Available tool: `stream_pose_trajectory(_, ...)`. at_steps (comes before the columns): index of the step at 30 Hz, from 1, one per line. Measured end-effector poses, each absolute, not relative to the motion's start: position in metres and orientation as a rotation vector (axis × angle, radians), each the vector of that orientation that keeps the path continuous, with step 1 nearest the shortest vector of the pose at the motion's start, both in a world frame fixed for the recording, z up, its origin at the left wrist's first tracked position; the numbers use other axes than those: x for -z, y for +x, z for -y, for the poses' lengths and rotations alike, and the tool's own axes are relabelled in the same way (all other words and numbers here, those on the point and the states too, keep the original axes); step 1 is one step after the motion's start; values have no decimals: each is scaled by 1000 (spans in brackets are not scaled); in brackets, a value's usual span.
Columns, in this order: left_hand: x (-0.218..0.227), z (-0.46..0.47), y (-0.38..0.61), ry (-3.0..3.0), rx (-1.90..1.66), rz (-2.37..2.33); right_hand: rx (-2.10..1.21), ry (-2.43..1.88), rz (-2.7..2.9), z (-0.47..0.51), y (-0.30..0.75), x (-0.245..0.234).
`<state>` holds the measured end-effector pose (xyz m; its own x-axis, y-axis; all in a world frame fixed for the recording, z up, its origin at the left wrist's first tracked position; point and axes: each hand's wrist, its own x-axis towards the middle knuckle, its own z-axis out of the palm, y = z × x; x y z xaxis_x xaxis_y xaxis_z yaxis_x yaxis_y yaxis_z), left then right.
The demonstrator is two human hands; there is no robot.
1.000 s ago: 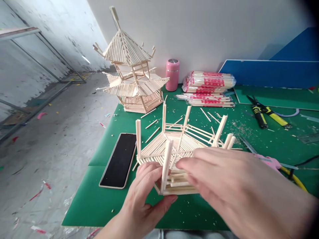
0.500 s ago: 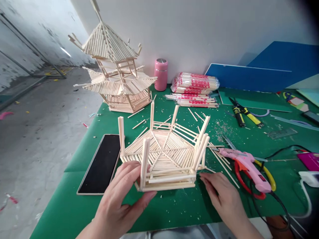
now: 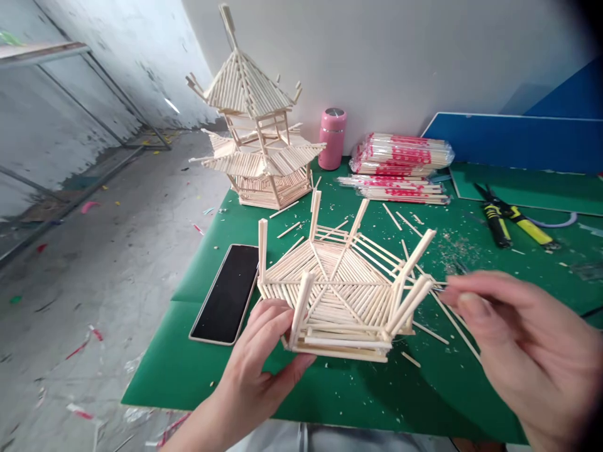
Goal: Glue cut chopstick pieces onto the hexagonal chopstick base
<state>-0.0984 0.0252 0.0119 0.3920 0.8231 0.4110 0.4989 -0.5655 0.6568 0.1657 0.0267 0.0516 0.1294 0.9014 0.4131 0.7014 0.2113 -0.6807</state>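
A six-sided platform of wooden sticks (image 3: 339, 292) with upright posts at its corners rests on the green mat (image 3: 330, 395). My left hand (image 3: 264, 361) grips its near left corner, thumb under the edge and fingers beside a post. My right hand (image 3: 522, 339) hovers right of the platform, off the mat. Its thumb and forefinger are pinched together on what looks like a thin wooden stick (image 3: 437, 284) pointing toward the platform's right post.
A finished stick pagoda (image 3: 257, 144) stands at the back left, with a pink flask (image 3: 332, 139) and wrapped chopstick packs (image 3: 400, 156) beside it. A dark phone (image 3: 228, 292) lies left of the platform. Yellow-black pliers (image 3: 499, 218), loose sticks (image 3: 438, 314) and a blue board (image 3: 518, 141) are on the right.
My right hand has risen from the mat near the platform's front right corner and now pinches in the air to the right. The view has swung left. My left hand keeps its grip.
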Motion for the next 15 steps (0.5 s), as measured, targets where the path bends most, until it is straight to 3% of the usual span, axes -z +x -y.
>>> stream_pose_trajectory(6, 1, -17, -106, 2063, -1040, -1374, -1158, -1133, 1861, -88, 131, -94)
stream_pose_trajectory(15, 33, -15, -115, 2148, -983, -1192, -1466, -1151, 2188, -96, 116, -71)
